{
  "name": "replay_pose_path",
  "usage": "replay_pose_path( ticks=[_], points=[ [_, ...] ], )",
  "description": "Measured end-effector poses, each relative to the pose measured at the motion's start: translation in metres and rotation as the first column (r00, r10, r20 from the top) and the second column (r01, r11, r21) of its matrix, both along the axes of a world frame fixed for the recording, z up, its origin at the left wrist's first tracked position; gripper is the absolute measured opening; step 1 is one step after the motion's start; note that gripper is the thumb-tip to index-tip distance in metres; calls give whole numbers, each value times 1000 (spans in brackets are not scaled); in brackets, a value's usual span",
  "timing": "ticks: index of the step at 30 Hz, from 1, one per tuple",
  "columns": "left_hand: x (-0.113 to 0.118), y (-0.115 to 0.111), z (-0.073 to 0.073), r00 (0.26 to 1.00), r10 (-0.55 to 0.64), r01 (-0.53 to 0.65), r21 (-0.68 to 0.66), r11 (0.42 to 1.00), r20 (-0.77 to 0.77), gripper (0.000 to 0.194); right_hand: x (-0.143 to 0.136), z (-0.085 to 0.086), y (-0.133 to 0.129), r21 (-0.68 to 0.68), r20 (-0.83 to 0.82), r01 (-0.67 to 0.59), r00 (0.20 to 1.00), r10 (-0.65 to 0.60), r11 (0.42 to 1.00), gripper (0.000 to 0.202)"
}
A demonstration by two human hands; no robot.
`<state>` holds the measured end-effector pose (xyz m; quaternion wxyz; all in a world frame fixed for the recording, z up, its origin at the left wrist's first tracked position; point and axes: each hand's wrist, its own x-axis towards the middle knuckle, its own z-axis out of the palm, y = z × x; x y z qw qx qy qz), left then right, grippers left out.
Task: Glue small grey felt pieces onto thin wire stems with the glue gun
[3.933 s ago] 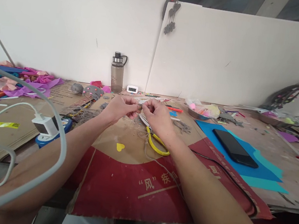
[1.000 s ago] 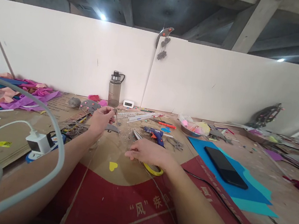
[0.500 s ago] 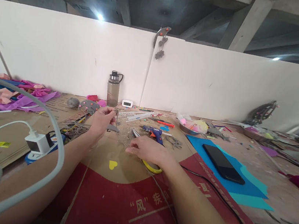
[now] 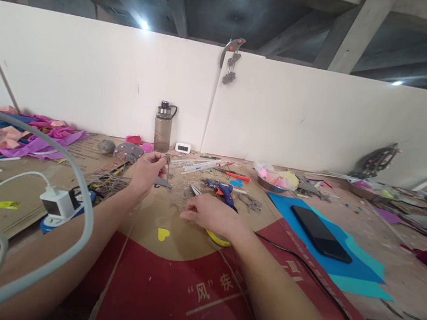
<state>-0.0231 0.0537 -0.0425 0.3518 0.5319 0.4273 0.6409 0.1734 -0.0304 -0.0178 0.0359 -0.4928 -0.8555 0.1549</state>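
My left hand [image 4: 149,171] is closed in a pinch on a thin grey-brown strand [image 4: 167,167], which hangs a short way below the fingertips. Lower and to the right, my right hand [image 4: 209,213] hovers over the cardboard with thumb and fingers drawn together; whatever is between them is too small to make out. Partly beneath that hand lie scissors with a yellow handle [image 4: 218,239]. A blue glue gun [image 4: 226,192] rests just beyond it. Nearer to me, a yellow heart cutout [image 4: 163,234] lies flat on the cardboard sheet [image 4: 163,290].
A bottle [image 4: 163,127] and a small white digital clock [image 4: 183,148] stand by the white partition. A phone [image 4: 320,233] lies on blue sheets at right. Tangled grey cord [image 4: 109,185] and a white charger [image 4: 59,204] are at left; a white cable arcs across the foreground.
Both hands hold nearly the same poses and places. The whole view has shifted very slightly; nothing was visibly picked up or let go.
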Motion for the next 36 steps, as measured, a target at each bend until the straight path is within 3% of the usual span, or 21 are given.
replay_pose_path(
  ticks=[36],
  points=[
    [4,-5,5,1000,7,-7,1,1000,13,12,-2,0,-1,9,10,17,1000,-17,1000,32]
  ],
)
